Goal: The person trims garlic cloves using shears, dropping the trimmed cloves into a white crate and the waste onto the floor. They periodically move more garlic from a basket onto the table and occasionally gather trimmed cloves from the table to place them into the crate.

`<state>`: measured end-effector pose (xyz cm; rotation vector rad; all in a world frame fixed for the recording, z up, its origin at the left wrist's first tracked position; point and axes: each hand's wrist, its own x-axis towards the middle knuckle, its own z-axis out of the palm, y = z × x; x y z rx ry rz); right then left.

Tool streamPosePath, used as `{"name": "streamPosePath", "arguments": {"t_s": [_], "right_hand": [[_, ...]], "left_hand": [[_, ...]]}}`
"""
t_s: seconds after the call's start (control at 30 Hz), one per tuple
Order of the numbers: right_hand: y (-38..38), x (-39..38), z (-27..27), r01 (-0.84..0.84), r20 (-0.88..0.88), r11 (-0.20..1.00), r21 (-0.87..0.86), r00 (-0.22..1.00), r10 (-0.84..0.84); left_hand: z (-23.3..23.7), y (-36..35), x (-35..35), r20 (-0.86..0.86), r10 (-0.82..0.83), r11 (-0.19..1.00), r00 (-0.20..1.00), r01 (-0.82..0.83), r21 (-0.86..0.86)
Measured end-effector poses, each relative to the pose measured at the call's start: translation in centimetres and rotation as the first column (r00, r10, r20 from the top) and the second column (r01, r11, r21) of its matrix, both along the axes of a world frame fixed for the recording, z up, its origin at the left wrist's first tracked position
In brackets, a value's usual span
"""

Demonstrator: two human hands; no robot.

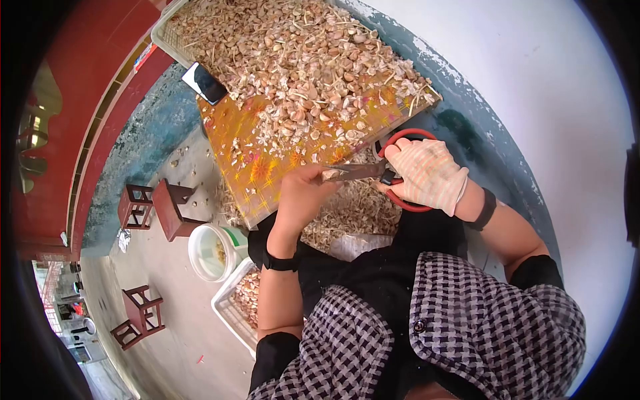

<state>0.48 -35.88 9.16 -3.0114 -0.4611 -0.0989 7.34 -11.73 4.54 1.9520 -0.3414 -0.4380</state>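
Observation:
Red-handled scissors are held in my right hand, which wears a striped fabric glove and has its fingers through the handles. The blades point left, towards my bare left hand. My left hand is pinched at the blade tips on a small pale piece, seemingly a garlic clove. Just beyond both hands, a heap of garlic cloves covers much of a table with a yellow-orange patterned cover. Below the hands lies a pile of garlic skins and stems.
A phone lies at the table's left edge. White bucket and a white basket of cloves stand on the floor at left, near small wooden stools. A wall runs along the right.

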Motion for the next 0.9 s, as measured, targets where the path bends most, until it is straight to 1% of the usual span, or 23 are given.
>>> {"name": "streamPosePath", "arguments": {"t_s": [0.03,0.07,0.17,0.23,0.33,0.37,0.43,0.47,0.5,0.57,0.63,0.67,0.7,0.77,0.8,0.83,0.87,0.9], "right_hand": [[0.0,-0.2,0.0,-0.006,0.038,1.0,0.007,0.999,0.005],[0.0,-0.4,0.0,0.004,0.016,1.0,0.008,1.0,-0.004],[0.0,-0.4,-0.2,0.023,-0.07,1.0,0.017,0.997,-0.022],[-0.5,-0.4,-0.8,0.026,-0.159,0.999,0.032,0.987,-0.021],[-0.7,-0.6,-1.0,0.016,-0.14,0.997,0.075,0.99,-0.006],[-0.9,-0.5,-1.3,0.002,-0.163,0.99,0.144,0.986,0.021],[-1.5,-0.3,-2.5,-0.02,-0.205,0.959,0.281,0.976,0.08],[-2.2,0.2,-3.1,-0.116,-0.265,0.889,0.444,0.93,0.253],[-1.5,0.5,-0.1,0.354,-0.761,0.77,0.531,0.599,0.249],[-1.1,0.2,0.5,0.521,-0.794,0.638,0.567,0.552,0.255],[-1.3,0.7,0.5,0.689,-0.738,0.266,0.674,0.617,0.274],[-2.1,1.6,-1.0,0.595,-0.666,0.319,0.737,0.72,0.195],[-2.6,2.9,-3.2,0.588,-0.61,0.165,0.792,0.775,0.164],[-4.1,6.3,-6.1,0.489,-0.514,0.233,0.841,0.855,0.061],[-4.2,8.0,-6.0,0.465,-0.483,0.224,0.857,0.875,0.035],[-4.2,10.1,-6.0,0.439,-0.452,0.217,0.872,0.892,0.01],[-4.4,13.0,-8.1,0.409,-0.402,0.382,0.829,0.91,-0.102],[-4.5,15.9,-10.0,0.399,-0.338,0.533,0.746,0.917,-0.213]], "left_hand": [[0.4,0.0,-0.2,0.029,-0.018,0.998,0.999,0.017,0.054],[0.6,-0.1,-0.4,0.056,-0.04,0.994,0.998,0.034,0.108],[0.6,-0.6,-0.6,0.022,-0.003,0.998,1.0,0.002,0.055],[0.2,-0.5,-0.8,-0.035,-0.01,0.998,0.999,0.008,-0.059],[0.1,-1.0,-1.1,-0.104,0.004,0.979,0.995,-0.025,-0.201],[0.1,-1.2,-1.3,-0.128,0.013,0.97,0.992,-0.044,-0.24],[0.0,-1.2,-1.5,-0.158,-0.04,0.941,0.987,-0.016,-0.339],[0.0,-1.3,-1.6,-0.17,-0.065,0.922,0.983,-0.006,-0.388],[0.1,-1.5,-1.5,-0.202,-0.069,0.911,0.977,-0.022,-0.413],[0.3,-2.1,-1.3,-0.26,-0.074,0.884,0.963,-0.058,-0.464],[-1.6,-1.5,-0.4,-0.377,-0.134,0.826,0.916,-0.106,-0.554],[-2.7,-1.5,0.2,-0.422,-0.174,0.793,0.89,-0.128,-0.596],[-3.5,-1.5,0.6,-0.474,-0.161,0.747,0.866,-0.207,-0.632],[-5.0,-1.6,1.0,-0.579,-0.145,0.637,0.802,-0.372,-0.675],[-5.6,-1.8,1.6,-0.6,-0.11,0.612,0.793,-0.422,-0.669],[-5.6,-1.9,2.0,-0.59,-0.057,0.637,0.806,-0.426,-0.643],[-5.5,-2.0,2.4,-0.578,-0.002,0.661,0.816,-0.432,-0.613],[-5.4,-2.0,2.8,-0.563,0.053,0.683,0.825,-0.441,-0.582]]}}
